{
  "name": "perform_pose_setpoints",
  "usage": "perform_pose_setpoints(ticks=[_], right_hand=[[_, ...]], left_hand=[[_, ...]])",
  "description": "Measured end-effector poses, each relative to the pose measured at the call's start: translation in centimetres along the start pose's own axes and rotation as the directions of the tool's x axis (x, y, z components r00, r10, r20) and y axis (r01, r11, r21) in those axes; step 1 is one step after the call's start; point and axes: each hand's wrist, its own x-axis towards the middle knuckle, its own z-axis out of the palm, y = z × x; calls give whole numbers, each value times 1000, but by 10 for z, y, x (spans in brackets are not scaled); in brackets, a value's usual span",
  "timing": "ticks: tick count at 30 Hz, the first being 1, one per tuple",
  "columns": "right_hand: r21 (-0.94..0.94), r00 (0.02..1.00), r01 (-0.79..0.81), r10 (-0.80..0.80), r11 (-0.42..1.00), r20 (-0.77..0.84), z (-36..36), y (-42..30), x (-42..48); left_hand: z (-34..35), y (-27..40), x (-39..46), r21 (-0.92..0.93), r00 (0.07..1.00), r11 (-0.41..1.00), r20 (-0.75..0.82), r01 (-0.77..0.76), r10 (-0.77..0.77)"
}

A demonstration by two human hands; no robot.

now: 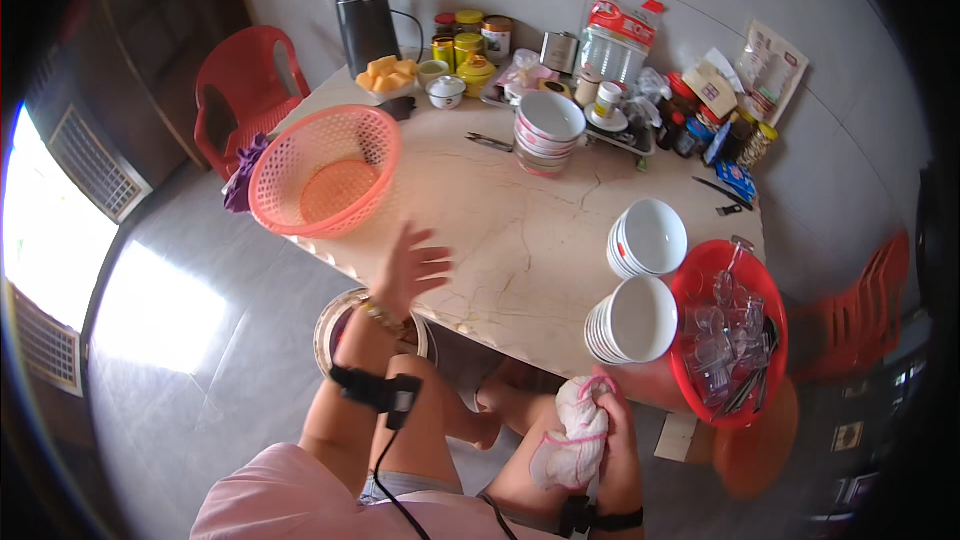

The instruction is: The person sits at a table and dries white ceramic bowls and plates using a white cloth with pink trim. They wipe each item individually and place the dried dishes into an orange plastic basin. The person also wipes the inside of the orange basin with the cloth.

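Observation:
My left hand (412,270) is raised at the near edge of the stone-topped table (480,240), fingers apart and holding nothing. The coral plastic basket (375,202) stands beyond it, looking empty inside. Over my lap, my right hand (619,416) grips a white cloth with pink edging (574,442). Two stacks of white bowls, one nearer (641,319) and one farther (652,236), lean beside a red basin (780,330) that holds clear glasses (712,330) and metal utensils (746,394). A third bowl stack (551,135) stands farther back.
Jars (469,45), a lidded cup (446,91), cut yellow fruit (388,75) and a black appliance (367,26) line the back. Tongs or scissors (489,141) and a knife (722,193) lie on the table. A red chair (244,82) stands left; a round container (334,322) is below the table edge.

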Motion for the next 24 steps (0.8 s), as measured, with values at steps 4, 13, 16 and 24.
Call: perform_pose_setpoints(ticks=[4,13,16,24], right_hand=[[-122,985,-155,163,980,61,19,-6,-10],[-217,987,-107,130,970,94,39,23,-8],[-268,997,-57,68,962,34,26,40,-4],[-190,995,-96,86,977,-59,67,33,-27]], left_hand=[[-84,34,-30,-35,800,952,-552,-305,236],[-171,73,7,-83,845,951,-486,-298,222],[-200,48,2,-330,905,871,-345,-365,249],[-157,21,-105,-467,944,844,54,-264,325]])
